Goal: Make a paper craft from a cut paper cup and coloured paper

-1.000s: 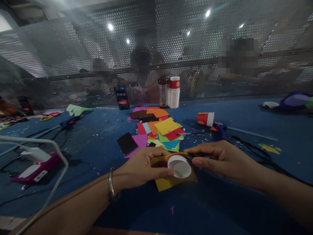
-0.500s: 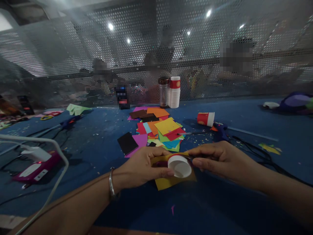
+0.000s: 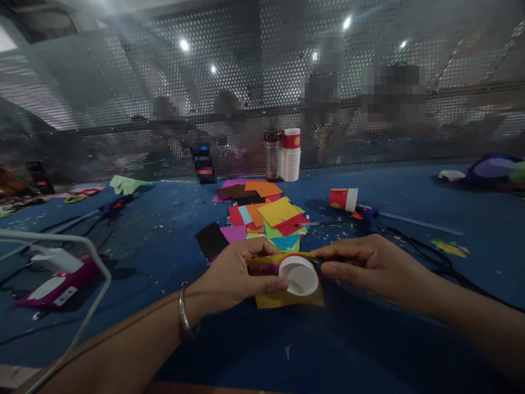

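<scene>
A white paper cup (image 3: 299, 275) lies on its side with its open mouth facing me, and a sheet of yellow paper (image 3: 287, 299) runs beneath and behind it. My left hand (image 3: 241, 271) has its thumb at the cup's left rim and its fingers behind on the paper's raised edge. From the right, my right hand (image 3: 365, 265) pinches the paper's upper edge between thumb and fingers beside the cup. A small dark thing shows at its fingertips, too small to make out. A silver bangle circles my left wrist.
Coloured paper squares (image 3: 279, 210) lie beyond my hands. Behind them stand a bottle (image 3: 273, 156) and stacked cups (image 3: 291, 158). A red-and-white cup (image 3: 343, 200) and a glue gun (image 3: 369, 216) are at right. A magenta power strip (image 3: 59, 284) and white cable are at left.
The cup and yellow paper have tilted slightly, and the paper's lower edge sits a little higher. My left hand has shifted slightly up and left; both hands keep their grip.
</scene>
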Demonstrator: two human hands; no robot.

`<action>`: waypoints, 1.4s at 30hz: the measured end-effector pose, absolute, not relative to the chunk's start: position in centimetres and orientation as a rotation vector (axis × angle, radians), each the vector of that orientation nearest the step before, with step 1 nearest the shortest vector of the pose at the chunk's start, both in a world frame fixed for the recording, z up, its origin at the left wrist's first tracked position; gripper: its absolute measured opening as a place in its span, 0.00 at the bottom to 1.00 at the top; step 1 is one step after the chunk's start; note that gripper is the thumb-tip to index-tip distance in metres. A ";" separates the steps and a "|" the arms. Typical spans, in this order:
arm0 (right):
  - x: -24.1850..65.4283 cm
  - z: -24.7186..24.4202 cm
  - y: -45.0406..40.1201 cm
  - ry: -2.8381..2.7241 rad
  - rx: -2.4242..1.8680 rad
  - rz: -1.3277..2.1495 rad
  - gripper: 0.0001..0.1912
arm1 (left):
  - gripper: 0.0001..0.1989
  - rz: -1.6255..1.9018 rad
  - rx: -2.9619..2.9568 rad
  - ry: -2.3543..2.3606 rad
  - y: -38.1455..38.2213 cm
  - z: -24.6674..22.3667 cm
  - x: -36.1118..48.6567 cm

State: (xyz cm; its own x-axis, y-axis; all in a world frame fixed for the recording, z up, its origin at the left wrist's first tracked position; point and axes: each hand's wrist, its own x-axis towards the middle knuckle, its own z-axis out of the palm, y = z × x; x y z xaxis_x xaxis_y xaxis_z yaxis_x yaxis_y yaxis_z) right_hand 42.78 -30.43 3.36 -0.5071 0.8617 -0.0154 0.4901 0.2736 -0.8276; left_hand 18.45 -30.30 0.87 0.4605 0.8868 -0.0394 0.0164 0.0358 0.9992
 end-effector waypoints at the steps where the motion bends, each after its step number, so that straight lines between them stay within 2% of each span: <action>1: 42.8 3.4 -30.4 -2.109 -1.215 1.120 0.22 | 0.13 0.824 1.380 0.873 -30.3 0.9 18.5; 18: 42.8 3.0 -30.3 -2.096 -1.166 1.252 0.20 | 0.12 0.775 1.623 0.947 -30.3 0.8 18.0; 20: 42.8 2.9 -30.3 -2.087 -1.178 1.261 0.20 | 0.14 0.784 1.638 0.934 -30.2 0.9 18.0; 24: 42.8 3.0 -30.4 -2.108 -1.190 1.217 0.20 | 0.26 0.806 1.556 0.973 -30.3 1.1 17.7; 26: 42.8 3.1 -30.4 -2.113 -1.204 1.178 0.21 | 0.28 0.811 1.510 0.995 -30.3 1.2 17.6; 35: 42.9 3.1 -30.5 -2.091 -1.195 1.169 0.22 | 0.22 0.764 1.138 0.903 -30.4 1.0 18.1; 42: 42.9 3.1 -30.5 -2.086 -1.192 1.159 0.21 | 0.20 0.767 1.088 0.902 -30.4 1.1 18.1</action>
State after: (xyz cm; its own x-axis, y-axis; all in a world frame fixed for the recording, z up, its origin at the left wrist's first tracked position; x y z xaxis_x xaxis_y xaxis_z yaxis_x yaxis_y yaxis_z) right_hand 42.88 -30.55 3.08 -0.5123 0.8587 -0.0099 0.4618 0.2657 -0.8463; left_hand 18.10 -30.39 1.11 0.4378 0.8702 -0.2260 -0.0828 0.2893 0.9536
